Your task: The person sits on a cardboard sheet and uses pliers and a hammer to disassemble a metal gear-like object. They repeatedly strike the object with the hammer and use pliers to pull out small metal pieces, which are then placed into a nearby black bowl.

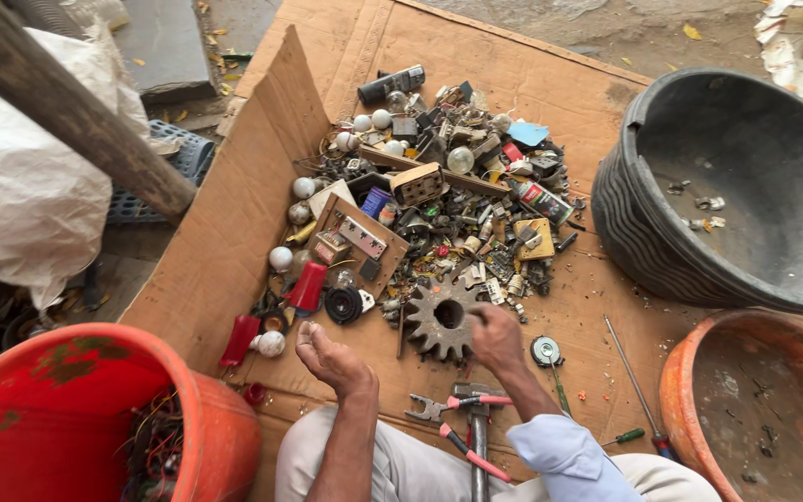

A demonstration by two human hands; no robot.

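My left hand (332, 358) hovers above the cardboard (234, 223) with its fingers pinched on a small pale piece. My right hand (496, 336) reaches to the near edge of the scrap pile (439, 195), fingertips touching the large rusty gear (439, 318). The pile holds circuit boards, bulbs, switches and metal bits. Pliers with pink handles (453, 423) and a hammer (476, 418) lie between my knees.
An orange tub (58, 418) with wires stands at the near left. A black tub (736, 186) sits at the right, an orange-brown basin (755, 400) at the near right. A screwdriver (638, 390) lies beside the basin. A wooden pole (76, 121) and white sack (20, 195) are at the left.
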